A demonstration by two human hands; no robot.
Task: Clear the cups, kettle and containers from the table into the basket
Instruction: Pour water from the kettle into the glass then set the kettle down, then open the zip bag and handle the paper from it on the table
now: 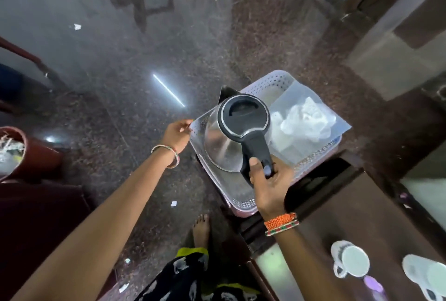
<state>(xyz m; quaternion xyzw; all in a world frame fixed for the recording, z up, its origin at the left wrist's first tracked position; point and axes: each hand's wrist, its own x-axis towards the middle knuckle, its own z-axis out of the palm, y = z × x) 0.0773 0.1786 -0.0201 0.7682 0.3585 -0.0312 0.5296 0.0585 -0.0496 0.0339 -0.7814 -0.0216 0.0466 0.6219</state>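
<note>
The kettle (231, 132) hangs over the basket (321, 153), your right hand (270, 180) clamped round its black handle, its stiff steel body probably heavy and slippery. Your left hand (177, 133) pinches the basket rim, steadying it.

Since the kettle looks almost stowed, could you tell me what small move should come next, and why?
Probably lower the kettle into the basket and let go: the right hand grips its handle over the free half, the left hand steadies the rim, and two cups wait on the table.
</note>
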